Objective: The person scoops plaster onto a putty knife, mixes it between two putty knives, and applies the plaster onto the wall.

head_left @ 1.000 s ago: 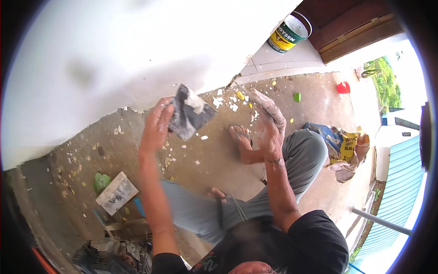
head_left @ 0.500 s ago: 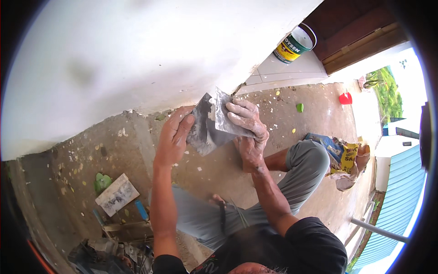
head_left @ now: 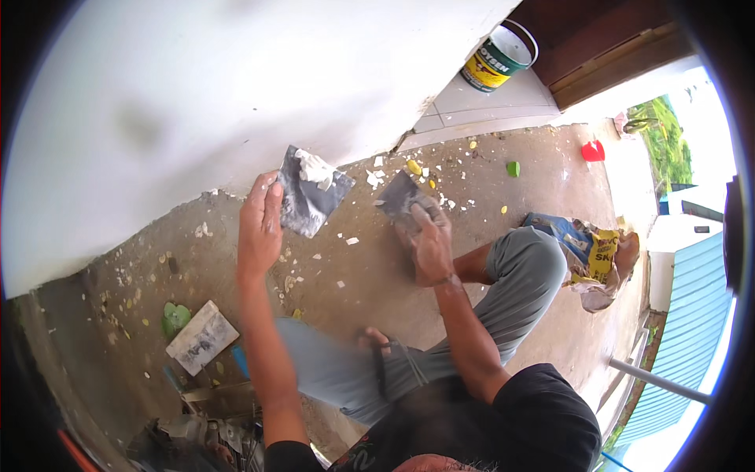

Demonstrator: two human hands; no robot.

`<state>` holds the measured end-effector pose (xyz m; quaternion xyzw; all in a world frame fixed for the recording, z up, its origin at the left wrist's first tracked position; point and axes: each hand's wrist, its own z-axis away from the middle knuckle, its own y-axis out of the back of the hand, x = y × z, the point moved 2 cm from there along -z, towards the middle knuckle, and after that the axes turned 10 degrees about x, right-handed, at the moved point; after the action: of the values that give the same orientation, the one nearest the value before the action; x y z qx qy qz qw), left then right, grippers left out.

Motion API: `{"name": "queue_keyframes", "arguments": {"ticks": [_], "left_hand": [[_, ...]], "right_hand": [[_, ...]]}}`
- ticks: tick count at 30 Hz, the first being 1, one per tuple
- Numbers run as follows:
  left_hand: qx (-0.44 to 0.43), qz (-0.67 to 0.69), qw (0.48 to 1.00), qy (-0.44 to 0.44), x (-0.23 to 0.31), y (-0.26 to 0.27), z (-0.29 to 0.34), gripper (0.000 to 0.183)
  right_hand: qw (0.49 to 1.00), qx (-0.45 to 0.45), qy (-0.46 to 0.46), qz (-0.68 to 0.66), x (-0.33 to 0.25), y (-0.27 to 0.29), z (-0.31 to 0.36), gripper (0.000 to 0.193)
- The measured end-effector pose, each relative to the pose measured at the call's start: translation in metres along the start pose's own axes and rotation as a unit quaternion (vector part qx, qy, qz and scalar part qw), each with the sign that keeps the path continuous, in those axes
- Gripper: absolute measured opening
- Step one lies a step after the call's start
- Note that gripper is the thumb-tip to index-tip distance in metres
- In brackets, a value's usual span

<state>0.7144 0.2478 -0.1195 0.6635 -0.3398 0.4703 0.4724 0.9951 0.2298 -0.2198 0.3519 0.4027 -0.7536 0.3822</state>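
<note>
My left hand (head_left: 260,228) grips the edge of a thin, dark, square putty plate (head_left: 302,206). A lump of white putty (head_left: 314,170) lies near the plate's far edge, and pale smears mark its face. My right hand (head_left: 429,245), dusted white, is closed on a second thin, dark scraper plate (head_left: 396,191), tilted over the floor. A gap separates the two plates. The white wall (head_left: 197,102) rises just beyond the left plate. The right fingers partly cover the scraper plate's near end.
A green and yellow bucket (head_left: 489,69) stands on a tiled ledge at the far right. White flakes litter the concrete floor (head_left: 346,291). A crumpled sack (head_left: 594,256) lies right of my knee. A pale, smeared block (head_left: 201,338) rests at the left, near tools (head_left: 197,440).
The plates, close together before, are now apart. My left hand has shifted left; the right has moved down and turned its plate. The white lump now shows clearly on the left plate.
</note>
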Motion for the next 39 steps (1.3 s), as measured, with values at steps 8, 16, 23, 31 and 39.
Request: {"name": "queue_keyframes", "arguments": {"ticks": [8, 16, 23, 31, 39], "left_hand": [[-0.015, -0.065, 0.998, -0.014, 0.009, -0.028, -0.004, 0.034], [-0.027, -0.042, 0.997, -0.059, 0.020, -0.067, -0.001, 0.026], [-0.107, -0.015, 0.994, -0.034, 0.049, -0.110, 0.003, 0.028], [-0.085, -0.089, 0.991, -0.042, 0.039, -0.142, -0.013, 0.036], [-0.039, 0.063, 0.996, 0.055, 0.024, -0.103, -0.021, 0.040]], "right_hand": [[0.852, -0.055, 0.335, 0.399, -0.096, -0.077, 0.058, 0.038], [0.757, -0.058, 0.488, 0.431, -0.104, -0.079, 0.053, 0.053], [0.704, -0.052, 0.514, 0.488, -0.111, -0.058, 0.048, 0.047], [0.685, -0.179, 0.475, 0.523, -0.131, 0.020, 0.052, 0.026], [0.945, 0.034, 0.038, -0.323, -0.070, 0.045, 0.015, 0.041]]}}
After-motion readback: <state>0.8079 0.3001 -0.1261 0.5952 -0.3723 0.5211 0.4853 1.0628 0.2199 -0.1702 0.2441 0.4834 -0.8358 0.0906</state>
